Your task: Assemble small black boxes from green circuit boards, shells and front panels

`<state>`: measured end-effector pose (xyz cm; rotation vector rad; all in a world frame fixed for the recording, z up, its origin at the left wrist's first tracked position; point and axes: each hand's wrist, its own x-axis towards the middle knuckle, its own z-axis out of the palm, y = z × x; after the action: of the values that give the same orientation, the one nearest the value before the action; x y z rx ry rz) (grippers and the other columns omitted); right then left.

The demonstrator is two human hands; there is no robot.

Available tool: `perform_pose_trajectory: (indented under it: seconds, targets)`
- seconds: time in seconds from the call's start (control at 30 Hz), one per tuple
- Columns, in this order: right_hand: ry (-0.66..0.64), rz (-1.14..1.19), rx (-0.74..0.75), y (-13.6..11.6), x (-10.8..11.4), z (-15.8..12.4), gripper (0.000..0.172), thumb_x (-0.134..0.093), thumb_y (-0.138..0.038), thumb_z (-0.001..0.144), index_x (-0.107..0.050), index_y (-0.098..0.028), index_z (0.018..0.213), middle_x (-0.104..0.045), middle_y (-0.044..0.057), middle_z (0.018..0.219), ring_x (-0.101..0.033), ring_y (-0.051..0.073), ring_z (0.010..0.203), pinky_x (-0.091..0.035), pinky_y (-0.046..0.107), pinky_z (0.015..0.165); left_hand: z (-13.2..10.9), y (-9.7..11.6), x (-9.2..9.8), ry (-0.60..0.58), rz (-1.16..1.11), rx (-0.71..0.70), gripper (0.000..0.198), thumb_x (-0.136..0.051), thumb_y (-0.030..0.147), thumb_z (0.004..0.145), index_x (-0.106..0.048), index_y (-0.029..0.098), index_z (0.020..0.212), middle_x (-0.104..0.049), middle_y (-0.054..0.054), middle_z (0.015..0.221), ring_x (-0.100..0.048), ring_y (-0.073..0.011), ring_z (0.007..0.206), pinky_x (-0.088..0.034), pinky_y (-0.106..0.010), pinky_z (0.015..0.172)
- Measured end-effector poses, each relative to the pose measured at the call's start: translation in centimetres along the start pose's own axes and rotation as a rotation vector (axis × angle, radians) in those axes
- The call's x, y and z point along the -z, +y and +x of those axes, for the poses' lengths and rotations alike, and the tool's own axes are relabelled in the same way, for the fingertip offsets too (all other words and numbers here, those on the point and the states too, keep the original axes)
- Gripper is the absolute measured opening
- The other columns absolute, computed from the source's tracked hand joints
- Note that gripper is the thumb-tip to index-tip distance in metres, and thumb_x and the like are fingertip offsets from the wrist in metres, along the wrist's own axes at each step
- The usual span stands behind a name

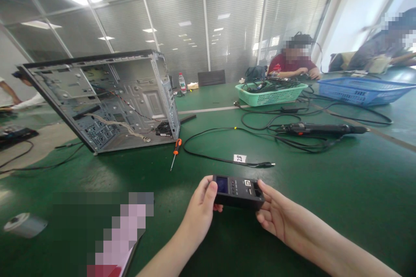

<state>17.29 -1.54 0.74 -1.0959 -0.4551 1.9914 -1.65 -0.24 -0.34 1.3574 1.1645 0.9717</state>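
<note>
Both hands grip a black handheld device (239, 199) above the green table, one at each end. Its top face carries a small dark screen, a few buttons and several ports, including a USB-type socket. My left hand (205, 199) has its thumb over the screen end and fingers beneath. At the port end, my right hand (274, 212) closes its thumb and fingers on the casing. Just beyond the device lies a black cable (221, 159) with a metal-tipped plug and a white tag marked 28. An orange-and-black screwdriver (176, 149) rests left of that cable.
An open computer case (130, 99) stands at the left. A black electric screwdriver (321, 130) lies at the right among cords. Behind are a green basket (269, 95) of cables and a blue basket (367, 91). A metal cylinder (26, 225) is at the lower left. People sit farther back.
</note>
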Motion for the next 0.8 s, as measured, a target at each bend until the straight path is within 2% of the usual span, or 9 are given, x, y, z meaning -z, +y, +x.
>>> perform_pose_trajectory:
  seconds: [0.1,0.2,0.27,0.37,0.43,0.5,0.63,0.73,0.8]
  targets:
    - [0.014,0.001,0.024,-0.01,0.04,0.1,0.029,-0.054,-0.034,0.092,-0.052,-0.009,0.108,-0.059,0.003,0.076,-0.057,0.008,0.055,-0.05,0.014,0.052,0.22,-0.11,-0.19,0.035,-0.036,0.006,0.066,-0.039,0.07,0.08,-0.055,0.015,0.111,-0.055,0.0,0.068,-0.054,-0.0161,0.063,-0.045,-0.028,0.061]
    - [-0.016,0.015,0.076,-0.02,0.02,0.12,0.031,-0.059,-0.03,0.088,-0.049,-0.012,0.111,-0.061,0.005,0.086,-0.061,0.011,0.066,-0.053,0.018,0.061,0.31,-0.15,-0.31,0.088,-0.042,0.042,0.062,-0.046,0.061,0.081,-0.053,0.013,0.121,-0.062,-0.004,0.081,-0.056,-0.0155,0.064,-0.046,-0.029,0.064]
    - [-0.046,0.005,0.11,0.07,-0.04,0.07,0.04,-0.066,-0.03,0.082,-0.048,-0.015,0.115,-0.061,0.005,0.092,-0.061,0.012,0.072,-0.053,0.02,0.066,0.21,-0.07,-0.32,0.1,-0.032,0.069,0.056,-0.049,0.051,0.082,-0.051,0.014,0.125,-0.065,-0.007,0.094,-0.059,-0.0169,0.072,-0.047,-0.03,0.068]
    - [-0.053,-0.062,0.142,0.27,-0.13,-0.07,0.047,-0.07,-0.038,0.076,-0.048,-0.02,0.114,-0.06,0.002,0.087,-0.059,0.011,0.07,-0.051,0.019,0.064,-0.02,0.14,-0.3,0.081,-0.038,0.072,0.046,-0.049,0.034,0.082,-0.052,0.019,0.126,-0.063,-0.008,0.112,-0.06,-0.0204,0.091,-0.048,-0.03,0.072]
    - [-0.07,-0.143,0.184,0.36,-0.13,-0.17,0.048,-0.07,-0.042,0.075,-0.047,-0.021,0.112,-0.059,0.001,0.089,-0.058,0.012,0.073,-0.05,0.02,0.064,-0.07,0.18,-0.27,0.059,-0.06,0.055,0.047,-0.048,0.025,0.079,-0.051,0.019,0.125,-0.06,-0.007,0.12,-0.058,-0.022,0.101,-0.048,-0.029,0.075]
    - [-0.088,-0.253,0.269,0.35,-0.02,-0.21,0.049,-0.07,-0.042,0.075,-0.046,-0.022,0.113,-0.057,0.003,0.1,-0.058,0.013,0.082,-0.051,0.022,0.07,0.01,0.09,-0.23,0.038,-0.082,0.024,0.051,-0.047,0.019,0.074,-0.05,0.019,0.126,-0.057,-0.008,0.125,-0.056,-0.0225,0.104,-0.048,-0.029,0.075]
    - [-0.077,-0.475,0.425,0.22,0.35,0.0,0.045,-0.068,-0.039,0.075,-0.046,-0.021,0.111,-0.05,0.005,0.119,-0.054,0.018,0.1,-0.048,0.028,0.084,0.27,-0.14,-0.2,0.039,-0.082,-0.006,0.051,-0.044,0.02,0.075,-0.047,0.018,0.126,-0.054,-0.009,0.128,-0.057,-0.0222,0.103,-0.049,-0.029,0.075]
    - [-0.07,-0.577,0.559,0.3,0.55,0.32,0.036,-0.065,-0.033,0.072,-0.049,-0.019,0.101,-0.043,0.007,0.127,-0.052,0.02,0.104,-0.045,0.034,0.091,0.2,-0.08,-0.31,0.021,-0.082,0.016,0.048,-0.047,0.024,0.081,-0.042,0.018,0.128,-0.055,-0.01,0.126,-0.056,-0.0223,0.109,-0.047,-0.032,0.085]
    - [-0.08,-0.668,0.646,0.48,0.66,0.44,0.026,-0.059,-0.029,0.074,-0.05,-0.018,0.096,-0.042,0.008,0.127,-0.047,0.022,0.112,-0.041,0.036,0.098,0.03,0.04,-0.4,-0.02,-0.033,0.012,0.051,-0.055,0.024,0.079,-0.041,0.018,0.128,-0.058,-0.01,0.121,-0.057,-0.0224,0.108,-0.045,-0.035,0.091]
